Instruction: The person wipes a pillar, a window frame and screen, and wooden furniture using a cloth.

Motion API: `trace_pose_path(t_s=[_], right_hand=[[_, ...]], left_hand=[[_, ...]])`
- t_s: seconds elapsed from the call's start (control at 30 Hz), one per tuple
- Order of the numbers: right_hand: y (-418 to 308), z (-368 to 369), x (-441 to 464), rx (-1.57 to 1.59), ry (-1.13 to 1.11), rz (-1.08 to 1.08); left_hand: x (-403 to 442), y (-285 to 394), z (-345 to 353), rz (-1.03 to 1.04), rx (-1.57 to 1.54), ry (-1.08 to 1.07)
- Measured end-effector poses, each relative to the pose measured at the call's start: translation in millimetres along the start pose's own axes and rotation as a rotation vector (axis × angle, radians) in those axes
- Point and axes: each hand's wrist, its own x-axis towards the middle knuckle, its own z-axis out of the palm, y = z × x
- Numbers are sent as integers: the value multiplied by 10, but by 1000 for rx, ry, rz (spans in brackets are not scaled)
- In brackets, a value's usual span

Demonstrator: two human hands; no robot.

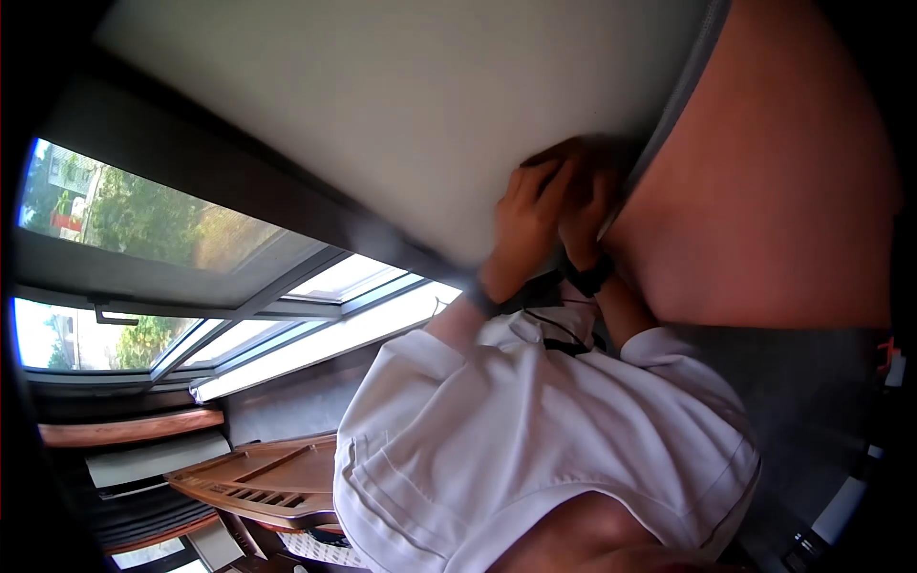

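My left hand [525,215] has its fingers bent over a dark area at the edge of a large pale panel [401,95]. Right beside it, my right hand [585,215] is curled close to the grey trim [680,95] that separates the panel from a smooth pinkish-brown surface [764,181]. The two hands nearly touch or overlap. Shadow hides the fingertips, and what they grip is too dark to make out. A black band [589,275] is around my right wrist.
Windows [143,205] with dark frames line the left side. At the lower left are a brown wooden piece with slots [263,477] and a reddish-brown strip [134,427]. A dark grey surface [802,411] lies at the right, with pale objects at its far edge.
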Motion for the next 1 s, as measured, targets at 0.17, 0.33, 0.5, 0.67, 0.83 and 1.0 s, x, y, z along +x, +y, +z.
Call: trace_pose_path(t_s=[0.17,0.33,0.5,0.67,0.83,1.0], right_hand=[[-21,296,-213,-1407,-146,-588],[-70,933,17,-1213,-256,-815],[-271,1418,226,-1219,-339,-970],[4,1039,70,-1232,-266,-902],[553,372,-343,-1286,-273,-701],[692,447,-498,-1311,-311,-681]], left_hand=[[-290,-122,-385,-105,21,-15],[56,-65,-777,-75,58,145],[333,-1,-964,-66,-25,330],[-52,-197,-761,-96,-21,268],[-757,-500,-634,-219,-10,99],[-922,-598,-758,-231,-45,97]])
